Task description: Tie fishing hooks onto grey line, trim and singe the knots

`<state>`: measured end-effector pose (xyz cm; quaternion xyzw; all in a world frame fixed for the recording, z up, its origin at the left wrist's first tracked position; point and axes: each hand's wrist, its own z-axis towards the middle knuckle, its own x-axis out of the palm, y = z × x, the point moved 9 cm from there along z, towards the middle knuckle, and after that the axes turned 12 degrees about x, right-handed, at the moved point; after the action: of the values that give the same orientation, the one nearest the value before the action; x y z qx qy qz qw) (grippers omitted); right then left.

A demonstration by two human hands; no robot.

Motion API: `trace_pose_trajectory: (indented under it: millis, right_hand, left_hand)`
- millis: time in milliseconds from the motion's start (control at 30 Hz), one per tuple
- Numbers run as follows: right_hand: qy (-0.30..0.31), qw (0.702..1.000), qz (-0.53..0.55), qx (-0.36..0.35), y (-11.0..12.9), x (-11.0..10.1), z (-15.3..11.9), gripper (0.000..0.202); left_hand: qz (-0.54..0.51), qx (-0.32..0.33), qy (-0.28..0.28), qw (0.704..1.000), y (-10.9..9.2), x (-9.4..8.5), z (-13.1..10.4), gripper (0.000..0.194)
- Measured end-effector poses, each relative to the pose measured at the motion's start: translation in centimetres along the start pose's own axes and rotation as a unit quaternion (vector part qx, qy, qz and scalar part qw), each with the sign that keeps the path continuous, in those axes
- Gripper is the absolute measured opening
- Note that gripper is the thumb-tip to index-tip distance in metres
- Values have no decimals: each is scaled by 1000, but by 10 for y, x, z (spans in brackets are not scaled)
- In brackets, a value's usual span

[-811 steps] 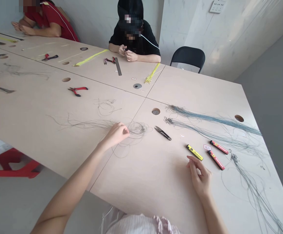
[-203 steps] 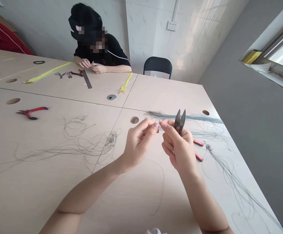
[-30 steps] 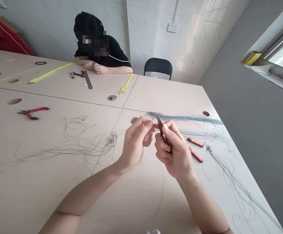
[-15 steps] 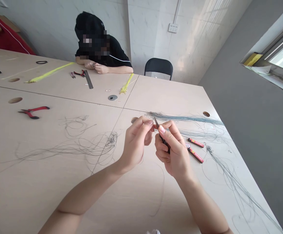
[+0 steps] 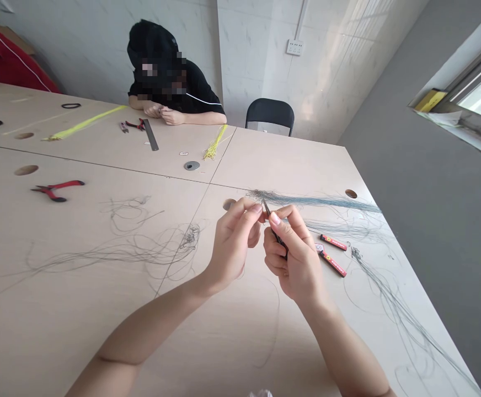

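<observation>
Dark pointed tweezers (image 5: 280,240) are held in my right hand (image 5: 296,253), tip upward, with the thumb and forefinger closed near the tip. My left hand (image 5: 234,242) is pinched just left of that tip; a thin strand seems to run from its fingers, though what it grips is too small to make out. One thin strand (image 5: 278,309) curves down over the table below the hands. Behind my hands lies a bundle of blue-grey strands (image 5: 327,202). To the right are two red tubes (image 5: 333,242) with dark ends, beside another strand bundle (image 5: 383,286).
Loose grey strands (image 5: 120,253) spread over the table (image 5: 37,336) at left, near red-handled pliers (image 5: 58,190). Across it, a person in black (image 5: 199,88) leans over yellow strands (image 5: 213,144), a ruler (image 5: 150,135) and pliers. A black chair (image 5: 269,114) stands behind.
My left hand has shifted very slightly to the right, closer to the tweezers' tip. My right hand has hardly moved.
</observation>
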<state>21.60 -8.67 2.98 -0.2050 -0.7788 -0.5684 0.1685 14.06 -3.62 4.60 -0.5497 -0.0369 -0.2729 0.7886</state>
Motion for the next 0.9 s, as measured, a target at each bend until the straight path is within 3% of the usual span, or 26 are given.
trace_pose_trajectory:
  millis: [300,400,467,533,567,700,733,800,900]
  right_hand:
    - [-27,1000,3,-15,4,-6,3,29]
    - [-56,996,-62,-27,3,-14,13,28]
    - [-78,983,-161,-41,-5,-21,24,28]
    - [-108,945,-302,-71,-18,-29,34,25]
    - [-129,911,-381,-91,-25,-34,37,22]
    - [-139,709,-672,-164,-70,-37,45,10]
    - [-136,680,-700,-173,-80,-40,46,9]
    - [-135,654,-721,-185,-95,-45,45,7]
    - [-148,647,-721,-200,-107,-51,41,9]
  left_hand:
    - [-1,8,-13,1000,-5,-3,2,27]
    - [-2,25,-29,999,-16,-11,8,25]
    - [-1,40,-53,998,-27,-20,12,25]
    - [1,56,-78,995,-38,-29,16,25]
    - [3,62,-87,994,-43,-32,17,26]
    - [18,58,-77,995,-50,-35,17,26]
    - [23,52,-67,996,-49,-33,16,27]
    - [35,41,-49,997,-46,-30,14,26]
    - [46,30,-35,998,-42,-28,11,25]
